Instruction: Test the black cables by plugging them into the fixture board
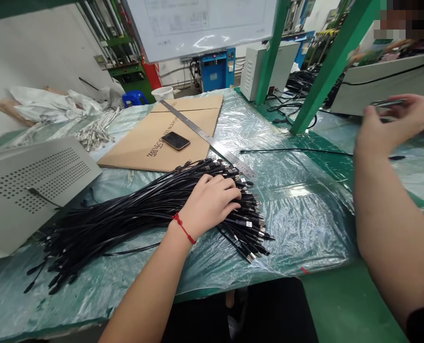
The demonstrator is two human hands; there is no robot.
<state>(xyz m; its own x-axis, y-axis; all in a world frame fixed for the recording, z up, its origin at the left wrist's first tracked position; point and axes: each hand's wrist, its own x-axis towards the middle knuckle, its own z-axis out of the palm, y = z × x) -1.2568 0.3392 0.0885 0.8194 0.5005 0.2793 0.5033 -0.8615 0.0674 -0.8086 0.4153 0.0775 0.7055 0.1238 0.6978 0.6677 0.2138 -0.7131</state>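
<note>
A large bundle of black USB cables [126, 214] lies across the plastic-covered table, its metal plugs fanned out at the right end. My left hand [213, 202], with a red cord at the wrist, rests on the bundle near the plugs, its fingers curled over them; what it grips, if anything, is hidden. Raised at the right, away from the bundle, my right hand [394, 119] has its thumb and fingers closed round a small dark object that I cannot make out. Below it, a single black cable [297, 150] stretches over the table.
Behind the bundle, a phone [176, 140] and a steel ruler [193, 127] lie on flat cardboard [133, 143]. A perforated grey metal box [36, 190] stands at the left. Green posts [321, 81] rise at the back right. A person is partly visible top right.
</note>
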